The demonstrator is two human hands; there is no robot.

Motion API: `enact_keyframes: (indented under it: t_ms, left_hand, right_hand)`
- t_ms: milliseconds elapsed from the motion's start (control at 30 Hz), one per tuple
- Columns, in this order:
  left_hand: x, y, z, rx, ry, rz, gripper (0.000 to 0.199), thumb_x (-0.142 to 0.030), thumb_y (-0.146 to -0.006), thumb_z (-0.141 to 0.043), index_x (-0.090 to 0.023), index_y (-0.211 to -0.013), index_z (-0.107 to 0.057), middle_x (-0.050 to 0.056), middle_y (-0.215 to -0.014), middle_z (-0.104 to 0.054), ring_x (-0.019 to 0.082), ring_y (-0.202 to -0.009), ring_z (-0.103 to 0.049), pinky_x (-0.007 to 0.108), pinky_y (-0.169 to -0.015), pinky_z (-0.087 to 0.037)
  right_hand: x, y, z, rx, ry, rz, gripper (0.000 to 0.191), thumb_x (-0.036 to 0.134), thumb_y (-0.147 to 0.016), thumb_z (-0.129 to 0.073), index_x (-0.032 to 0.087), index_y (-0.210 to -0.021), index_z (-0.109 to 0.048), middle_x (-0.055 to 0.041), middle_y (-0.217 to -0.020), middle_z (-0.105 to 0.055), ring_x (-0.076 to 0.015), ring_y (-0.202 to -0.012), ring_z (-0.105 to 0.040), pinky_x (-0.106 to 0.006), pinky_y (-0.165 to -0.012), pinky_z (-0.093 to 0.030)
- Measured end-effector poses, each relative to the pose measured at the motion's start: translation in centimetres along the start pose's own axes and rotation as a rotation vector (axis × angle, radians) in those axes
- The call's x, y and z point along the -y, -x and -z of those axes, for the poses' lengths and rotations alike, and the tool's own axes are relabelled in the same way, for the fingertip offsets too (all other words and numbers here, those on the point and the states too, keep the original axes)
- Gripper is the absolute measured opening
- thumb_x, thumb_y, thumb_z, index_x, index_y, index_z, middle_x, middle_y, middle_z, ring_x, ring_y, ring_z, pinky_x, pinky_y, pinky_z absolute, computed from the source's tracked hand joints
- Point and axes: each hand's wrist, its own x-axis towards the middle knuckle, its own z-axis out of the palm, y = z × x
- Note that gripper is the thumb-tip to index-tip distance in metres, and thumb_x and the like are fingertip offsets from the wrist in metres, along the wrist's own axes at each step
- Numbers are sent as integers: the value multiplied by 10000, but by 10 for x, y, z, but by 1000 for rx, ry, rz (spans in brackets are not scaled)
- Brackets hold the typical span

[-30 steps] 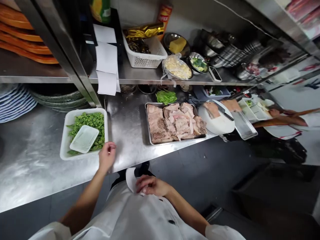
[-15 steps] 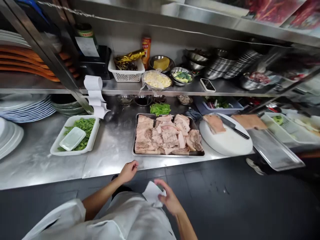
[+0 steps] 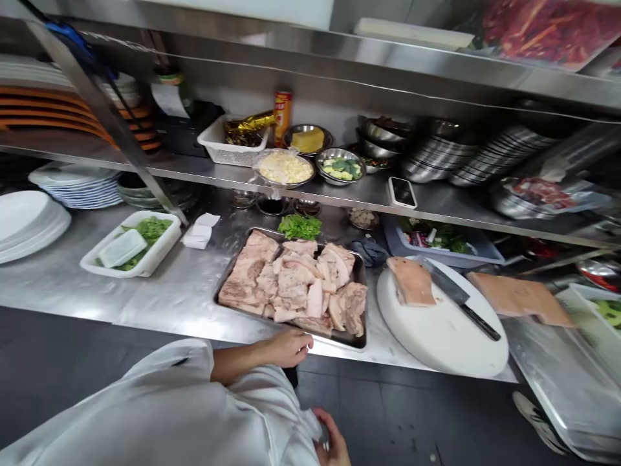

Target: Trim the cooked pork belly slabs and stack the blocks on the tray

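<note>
My left hand (image 3: 290, 347) is loosely closed at the counter's front edge, just below the metal tray (image 3: 359, 342), with nothing visible in its fingers. Pieces of pale cooked meat (image 3: 291, 281) fill that tray. Lower down, at the bottom of the view, my right hand (image 3: 334, 443) is curled against the white clothing (image 3: 184, 408); whatever it holds is hidden. Right of the tray, a slab of meat with skin (image 3: 411, 282) and a cleaver (image 3: 449, 288) lie on a round white board (image 3: 436, 336).
White paper slips (image 3: 200, 232) lie beside a tub of greens (image 3: 145, 249). Chopped greens (image 3: 299, 226) sit behind the tray. The shelf (image 3: 339, 200) bears bowls, a basket (image 3: 233, 152) and a phone (image 3: 402, 192). A shoe (image 3: 538, 421) shows under a metal tray at the right.
The view has swung right and tilted. My left hand has come nearer the meat tray. My right hand has dropped lower, and its paper no longer shows clearly. The hanging paper strip now lies folded on the counter.
</note>
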Motion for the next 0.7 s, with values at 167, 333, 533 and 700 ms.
enact_keyframes:
  t_ms: [167, 333, 533, 700]
  left_hand:
    - [-39, -112, 1, -44, 47, -155, 204, -146, -912, -538, -197, -1041, -687, 48, -893, -752, 198, -858, -698, 286, -790, -497]
    - [-78, -203, 7, -21, 100, -323, 192, -156, -947, -502, -196, -1024, -673, 61, -932, -748, 196, -867, -697, 289, -796, -511]
    - [-87, -224, 21, -144, 89, -223, 247, -139, -956, -454, -207, -1044, -675, 63, -961, -753, 196, -870, -702, 297, -816, -538]
    - [-82, -174, 21, -220, 103, 70, 273, -243, -970, -444, -248, -1088, -690, 59, -1019, -782, 225, -923, -730, 323, -832, -566]
  right_hand:
    - [4, -20, 83, -240, -11, -71, 513, 696, -652, -772, 209, -809, -804, -110, -879, -780, -319, -896, -734, -363, -824, -582]
    - [38, -49, 142, -441, 16, -170, 736, 865, -703, -638, 233, -490, -327, 34, -479, -313, -121, -498, -345, -274, -489, -348]
    - [101, -124, 203, -121, -248, -92, 512, 652, -692, -799, 223, -906, -619, 51, -661, -528, -114, -477, -477, -222, -422, -382]
    - [193, -242, 273, 60, -153, 45, 645, 663, -794, -741, 191, -1219, -632, 88, -558, -503, -94, -371, -382, -197, -363, -307]
